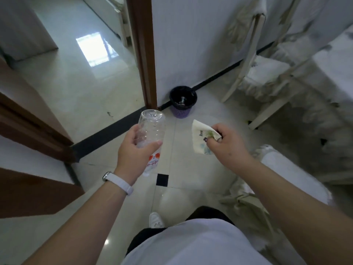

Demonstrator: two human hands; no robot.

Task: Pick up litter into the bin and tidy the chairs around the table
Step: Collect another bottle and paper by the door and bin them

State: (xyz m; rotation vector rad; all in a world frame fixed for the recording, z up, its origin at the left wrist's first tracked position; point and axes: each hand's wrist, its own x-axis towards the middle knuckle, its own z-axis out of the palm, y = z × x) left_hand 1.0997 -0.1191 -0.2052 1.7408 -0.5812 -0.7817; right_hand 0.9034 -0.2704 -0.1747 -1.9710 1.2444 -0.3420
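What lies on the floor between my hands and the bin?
Nothing. In the head view, only bare floor tile lies between the bin, the left hand with the bottle and the right hand with the napkin.

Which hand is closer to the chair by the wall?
Right. The right hand, pinching a napkin, is just left of the chair; the left hand, gripping the bottle, is farther left.
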